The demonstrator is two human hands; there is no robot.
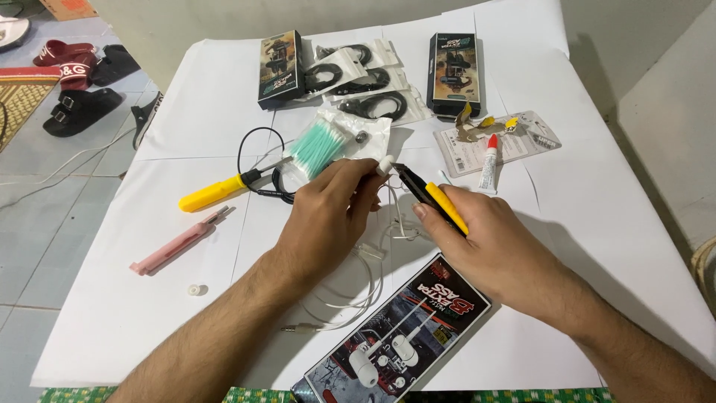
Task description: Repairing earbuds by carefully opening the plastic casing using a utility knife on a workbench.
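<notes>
- The small white plastic earbud (385,165) sits pinched at the fingertips of the left hand (328,216), raised a little above the middle of the table; its thin white cable (371,276) trails back toward the near edge in loose loops.
- The left hand is curled nearly closed around the earbud, thumb and forefinger gripping it.
- The right hand (492,239) is closed around a yellow-handled cutter with a black blade guide (432,198). Its long axis runs from the near right to the far left, and the dark tip points at the earbud, just beside it or touching; I cannot tell which.
- The surface is a table covered with large white paper sheets (186,298), overlapping at the seams; beyond the left edge lies a pale tiled floor (45,194) with dark and red sandals (78,82) on it.
- At the near edge, a dark rectangular earphone package with a clear window (395,343) shows two white earbuds inside.
- At the far side stand two dark upright boxes, one on the left (280,69) and one on the right (453,75), with clear bags of black cable (362,78) between them.
- Left of the hands lie a yellow-handled screwdriver (216,192), a pink pen-shaped tool (175,250) and a bag of green-tipped swabs (321,145).
- Right of centre, a small white glue tube with a red cap (488,164) rests on a printed card (522,142).
</notes>
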